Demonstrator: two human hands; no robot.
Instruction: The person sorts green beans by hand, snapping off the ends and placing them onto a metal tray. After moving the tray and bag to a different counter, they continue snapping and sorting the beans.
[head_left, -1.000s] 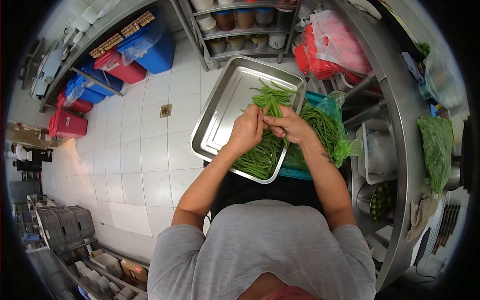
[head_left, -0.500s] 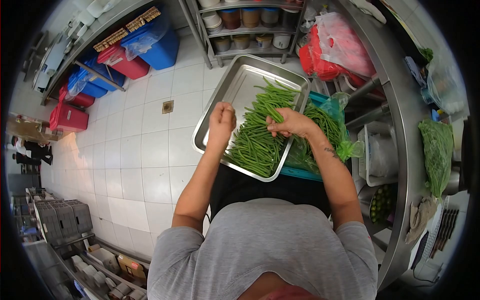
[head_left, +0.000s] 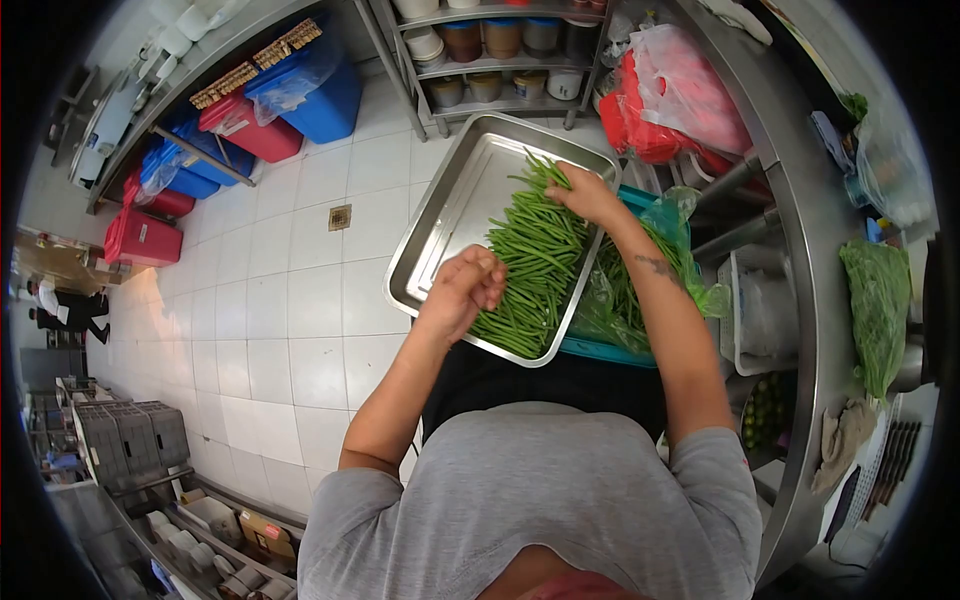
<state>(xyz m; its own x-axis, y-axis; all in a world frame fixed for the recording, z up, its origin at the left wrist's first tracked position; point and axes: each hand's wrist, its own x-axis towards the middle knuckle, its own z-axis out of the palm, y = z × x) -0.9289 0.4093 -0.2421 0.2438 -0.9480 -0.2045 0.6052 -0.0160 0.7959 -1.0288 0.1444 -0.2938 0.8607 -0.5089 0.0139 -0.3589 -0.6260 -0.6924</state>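
Observation:
A steel tray sits tilted across my lap, with a heap of green beans along its right side. My right hand is at the far end of the heap, its fingers closed round some bean ends by the tray's right rim. Over the near left part of the heap is my left hand, fingers curled in; whether anything small is inside cannot be seen. More green beans lie in a clear plastic bag in a teal crate, partly hidden under my right forearm.
To the right runs a steel counter with a bag of leafy greens. Red and white plastic bags are beyond the crate. Blue and red bins stand at the far left, and a shelf of tubs ahead. A person is far left.
My right hand has moved away from me to the heap's far end. My left hand has come nearer and right, over the beans. The tray stays in place.

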